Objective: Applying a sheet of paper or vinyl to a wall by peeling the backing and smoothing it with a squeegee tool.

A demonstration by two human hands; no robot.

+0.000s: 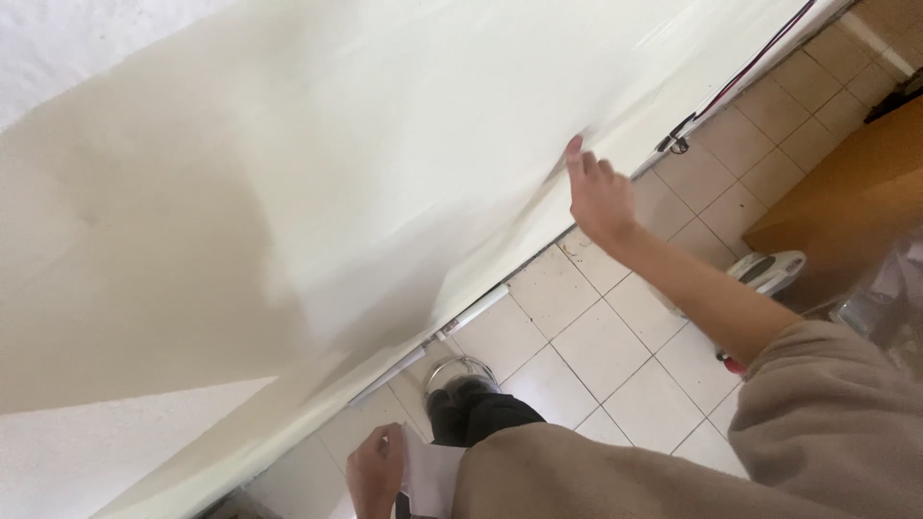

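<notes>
A large cream sheet (385, 144) lies flat against the wall and fills most of the view. My right hand (598, 192) reaches out from a tan sleeve and presses its fingertips on the sheet's lower edge, near the floor line; it holds nothing. At the bottom of the view, close to my body, my left hand (375, 471) grips a white piece of paper or cloth (433, 476). White textured wall (77, 48) shows beside the sheet.
The floor is pale tile (596, 346). A dark bucket with a metal rim (461, 384) stands by the wall base, next to a white tube (476, 312). Red and black cables (740, 72) run along the wall. Brown wooden furniture (846, 202) and a white object (769, 269) are at the right.
</notes>
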